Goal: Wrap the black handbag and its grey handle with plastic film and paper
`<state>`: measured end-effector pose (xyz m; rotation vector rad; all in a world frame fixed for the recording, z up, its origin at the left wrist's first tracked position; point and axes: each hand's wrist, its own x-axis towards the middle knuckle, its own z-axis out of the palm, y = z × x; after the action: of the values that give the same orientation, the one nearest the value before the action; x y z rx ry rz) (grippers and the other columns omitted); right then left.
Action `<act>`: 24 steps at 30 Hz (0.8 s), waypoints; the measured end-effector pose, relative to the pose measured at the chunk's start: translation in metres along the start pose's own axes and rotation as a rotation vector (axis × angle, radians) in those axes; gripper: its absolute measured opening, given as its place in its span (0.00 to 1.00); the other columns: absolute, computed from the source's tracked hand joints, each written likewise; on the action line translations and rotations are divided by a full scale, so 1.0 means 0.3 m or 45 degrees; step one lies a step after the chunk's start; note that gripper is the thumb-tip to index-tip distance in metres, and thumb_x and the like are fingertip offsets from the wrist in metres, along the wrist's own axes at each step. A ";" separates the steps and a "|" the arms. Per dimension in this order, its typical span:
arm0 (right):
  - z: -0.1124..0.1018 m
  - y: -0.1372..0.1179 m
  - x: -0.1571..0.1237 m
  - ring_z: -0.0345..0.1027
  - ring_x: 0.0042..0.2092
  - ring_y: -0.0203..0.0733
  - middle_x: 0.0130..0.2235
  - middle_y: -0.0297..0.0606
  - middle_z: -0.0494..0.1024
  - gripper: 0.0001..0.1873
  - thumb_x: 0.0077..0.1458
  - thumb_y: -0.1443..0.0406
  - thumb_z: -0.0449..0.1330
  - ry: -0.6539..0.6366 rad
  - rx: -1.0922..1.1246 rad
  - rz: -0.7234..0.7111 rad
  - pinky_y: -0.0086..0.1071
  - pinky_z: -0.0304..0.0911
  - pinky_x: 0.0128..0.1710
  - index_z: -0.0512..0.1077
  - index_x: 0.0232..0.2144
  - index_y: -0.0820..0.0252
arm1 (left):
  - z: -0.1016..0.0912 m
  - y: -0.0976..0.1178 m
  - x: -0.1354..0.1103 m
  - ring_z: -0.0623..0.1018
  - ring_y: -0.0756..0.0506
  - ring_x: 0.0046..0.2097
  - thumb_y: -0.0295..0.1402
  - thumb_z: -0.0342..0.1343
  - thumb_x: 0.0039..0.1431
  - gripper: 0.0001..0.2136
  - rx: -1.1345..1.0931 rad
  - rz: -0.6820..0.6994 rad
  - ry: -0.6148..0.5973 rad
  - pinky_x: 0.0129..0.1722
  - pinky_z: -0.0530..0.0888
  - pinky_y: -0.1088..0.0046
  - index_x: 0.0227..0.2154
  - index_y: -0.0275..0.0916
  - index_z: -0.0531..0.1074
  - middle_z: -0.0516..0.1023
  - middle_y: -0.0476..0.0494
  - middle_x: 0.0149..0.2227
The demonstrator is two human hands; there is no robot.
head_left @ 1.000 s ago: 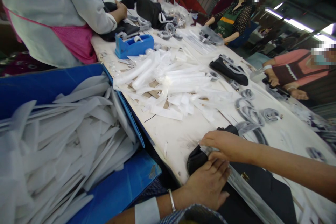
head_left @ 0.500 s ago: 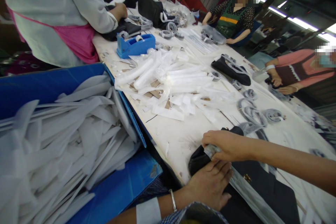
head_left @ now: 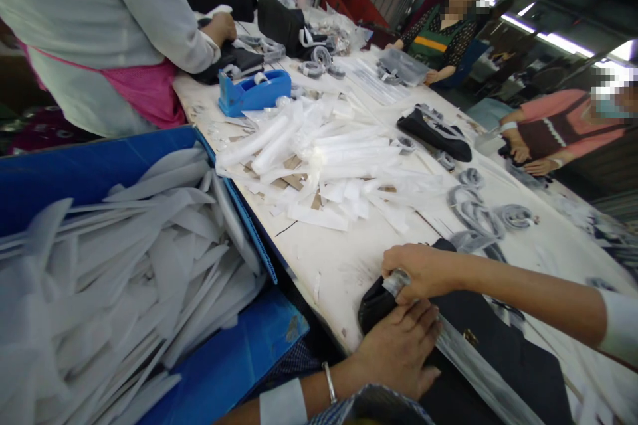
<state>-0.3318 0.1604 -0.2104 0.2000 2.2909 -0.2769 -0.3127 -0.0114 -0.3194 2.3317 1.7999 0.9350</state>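
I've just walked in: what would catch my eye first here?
Probably the blue box at lower left, heaped with whitish flat pieces. Next comes the white pile near the centre, with a bright blue dispenser just behind it. Then, at lower right, the left hand and right hand on a black item with a gold-coloured fitting.

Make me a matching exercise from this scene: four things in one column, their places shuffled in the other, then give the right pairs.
Things
1. Blue tape dispenser
2. Silver-coloured bracelet
3. Curved white pieces
4. Black item with a gold-coloured clasp

Places
A. Heaped inside the blue box
B. Under the person's left hand and right hand
C. On the white table, beyond the pile of loose white strips
D. Around the person's left wrist

Right pairs: 1-C, 2-D, 3-A, 4-B
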 end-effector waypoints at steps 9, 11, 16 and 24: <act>0.116 0.061 -0.078 0.65 0.58 0.56 0.55 0.48 0.75 0.30 0.51 0.54 0.67 0.433 0.048 -0.106 0.54 0.49 0.63 0.72 0.56 0.57 | 0.006 -0.002 0.004 0.53 0.39 0.70 0.44 0.38 0.71 0.28 -0.086 -0.028 0.019 0.69 0.45 0.62 0.65 0.28 0.55 0.57 0.35 0.68; 0.178 0.058 -0.101 0.58 0.64 0.54 0.62 0.47 0.67 0.33 0.58 0.53 0.62 0.625 0.060 -0.130 0.54 0.42 0.67 0.65 0.62 0.55 | 0.025 0.003 0.004 0.57 0.38 0.69 0.45 0.40 0.70 0.28 -0.108 -0.033 0.021 0.69 0.49 0.61 0.64 0.28 0.57 0.61 0.33 0.66; 0.316 0.009 -0.089 0.49 0.68 0.47 0.66 0.42 0.61 0.32 0.66 0.53 0.52 0.810 0.053 -0.176 0.51 0.39 0.69 0.55 0.67 0.56 | 0.081 0.019 -0.006 0.71 0.36 0.59 0.44 0.47 0.67 0.24 -0.185 -0.096 -0.019 0.63 0.63 0.54 0.58 0.33 0.67 0.76 0.33 0.54; 0.598 -0.104 -0.289 0.43 0.70 0.46 0.68 0.43 0.56 0.30 0.68 0.61 0.49 1.456 0.031 0.488 0.51 0.46 0.68 0.51 0.68 0.61 | 0.018 0.007 0.022 0.59 0.35 0.68 0.37 0.54 0.63 0.26 -0.204 0.012 -0.075 0.67 0.60 0.47 0.62 0.35 0.63 0.61 0.34 0.66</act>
<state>-0.1540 0.0786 -0.2591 1.0078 3.2662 0.0496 -0.3074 -0.0044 -0.3202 2.2476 1.6287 0.9627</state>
